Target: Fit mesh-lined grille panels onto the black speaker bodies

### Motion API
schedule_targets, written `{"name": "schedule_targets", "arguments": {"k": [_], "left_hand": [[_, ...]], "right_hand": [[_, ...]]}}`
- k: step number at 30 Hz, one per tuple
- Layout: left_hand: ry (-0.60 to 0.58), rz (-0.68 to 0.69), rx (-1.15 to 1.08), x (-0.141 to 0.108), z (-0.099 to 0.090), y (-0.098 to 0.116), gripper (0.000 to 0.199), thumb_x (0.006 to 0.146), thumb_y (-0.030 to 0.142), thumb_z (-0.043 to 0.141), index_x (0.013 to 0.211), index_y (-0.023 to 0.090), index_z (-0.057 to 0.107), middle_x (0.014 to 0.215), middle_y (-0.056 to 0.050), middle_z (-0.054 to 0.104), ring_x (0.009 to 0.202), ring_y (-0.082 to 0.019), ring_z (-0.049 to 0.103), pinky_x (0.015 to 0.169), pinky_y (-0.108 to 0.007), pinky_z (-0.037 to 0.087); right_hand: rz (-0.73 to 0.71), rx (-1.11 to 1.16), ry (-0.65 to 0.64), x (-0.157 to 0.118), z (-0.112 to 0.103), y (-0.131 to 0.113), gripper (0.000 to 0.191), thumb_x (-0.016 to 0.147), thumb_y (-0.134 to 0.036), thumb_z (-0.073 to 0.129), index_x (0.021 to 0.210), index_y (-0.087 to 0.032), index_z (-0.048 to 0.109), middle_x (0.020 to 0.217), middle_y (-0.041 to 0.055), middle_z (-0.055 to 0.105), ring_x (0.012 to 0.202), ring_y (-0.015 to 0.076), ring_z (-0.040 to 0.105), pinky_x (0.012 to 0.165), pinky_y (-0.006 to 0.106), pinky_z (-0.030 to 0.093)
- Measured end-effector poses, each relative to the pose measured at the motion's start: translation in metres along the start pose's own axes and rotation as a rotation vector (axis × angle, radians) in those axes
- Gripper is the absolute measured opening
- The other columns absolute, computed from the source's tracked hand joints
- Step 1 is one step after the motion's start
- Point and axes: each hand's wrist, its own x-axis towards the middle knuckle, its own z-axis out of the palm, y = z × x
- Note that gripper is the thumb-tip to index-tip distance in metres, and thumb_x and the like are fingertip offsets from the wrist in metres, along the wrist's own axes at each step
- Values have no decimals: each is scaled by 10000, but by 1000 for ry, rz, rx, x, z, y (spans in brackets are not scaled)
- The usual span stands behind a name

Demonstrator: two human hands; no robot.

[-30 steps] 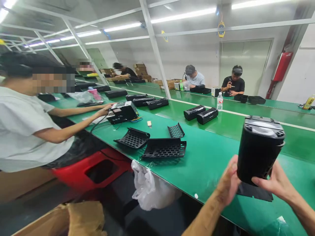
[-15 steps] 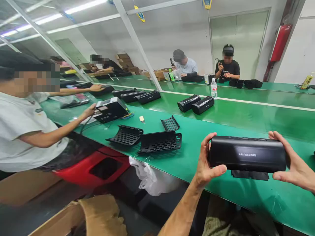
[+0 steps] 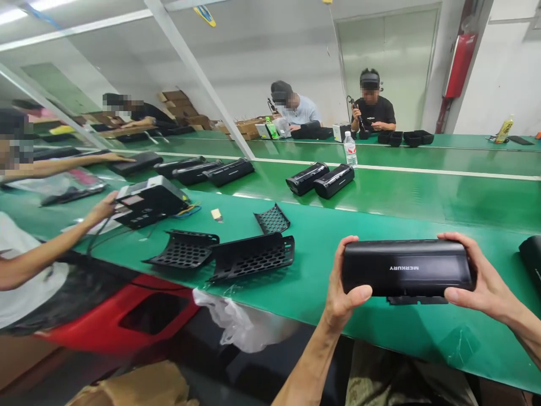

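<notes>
A long black speaker (image 3: 406, 269), marked MERKURY in upside-down letters, is held level above the green bench. My left hand (image 3: 344, 285) grips its left end, thumb in front and fingers behind. At the other end, my right hand (image 3: 477, 276) is closed round it with the thumb on the lower front edge. Under the speaker, part of a flat black piece (image 3: 416, 300) shows; the rest of it is hidden. To the left lie curved black perforated grilles, one large grille (image 3: 253, 256), a second grille (image 3: 183, 248) and a smaller grille (image 3: 273, 219).
Two black speakers (image 3: 323, 179) and a water bottle (image 3: 350, 149) stand on the bench (image 3: 443, 197) ahead. Another black unit (image 3: 532, 256) is at the right edge. A co-worker's hand (image 3: 103, 208) holds a boxy device (image 3: 152, 200) at left. A plastic bag (image 3: 232, 321) hangs off the edge.
My view has swung to the right, so the bench things sit further left. My right hand has closed in on the speaker's end; the speaker stays held up.
</notes>
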Motion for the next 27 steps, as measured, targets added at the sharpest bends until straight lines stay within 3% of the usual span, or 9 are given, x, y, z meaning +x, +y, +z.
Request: {"name": "schedule_targets", "arguments": {"k": [5,11,15,18,20,22,24,27], "left_hand": [[-29,-14,-27,-1,-10,-2,963,642,483,906,1502,353,492,1208,-36,658,1064,-283,644,962,-391,551],[6,35,27,2,-12,9,930,614,512,927,1448,356,548,1451,-50,551,1233,-328,588,1053,-410,529],[30,-19,77,2,-14,1,875,684,483,870,1476,334,530,1342,-59,602,1127,-295,615,970,-380,542],[86,10,89,5,-13,-7,860,674,479,866,1458,316,555,1459,-60,567,1210,-309,602,1030,-386,519],[117,-22,78,11,-11,-10,905,639,490,886,1459,284,563,1423,-68,612,1241,-331,609,1070,-403,505],[181,-133,74,20,-7,-12,936,646,520,898,1476,256,555,1373,-75,665,1277,-348,617,1120,-428,483],[211,-335,74,29,-6,-13,915,708,604,874,1484,242,552,1361,-94,702,1329,-367,614,1153,-468,468],[103,-511,54,39,-7,-11,778,756,704,831,1344,221,670,1305,-121,759,1353,-379,621,1148,-491,481]], "right_hand": [[12,11,-160,0,-4,-9,973,877,-632,795,1667,-333,314,1567,156,509,1338,380,610,1001,458,607],[-80,21,-20,-5,7,-13,780,896,-584,800,1564,-355,469,1616,122,467,1391,357,577,1052,421,580],[53,118,-72,1,10,-2,823,885,-629,787,1566,-339,427,1481,139,592,1204,321,681,887,380,632],[98,116,-87,7,10,7,873,879,-620,792,1598,-338,385,1529,140,569,1254,327,659,933,394,613],[115,102,-59,14,10,13,886,858,-625,804,1588,-320,403,1542,139,561,1285,336,641,979,409,593],[200,135,-23,24,9,20,907,818,-675,801,1553,-277,447,1502,149,585,1253,339,652,962,413,596],[408,213,-28,37,7,24,929,806,-723,769,1554,-278,446,1380,130,646,1118,306,701,855,403,627],[712,292,-108,48,2,25,900,890,-761,643,1609,-292,373,958,47,713,722,238,716,596,364,626]]}}
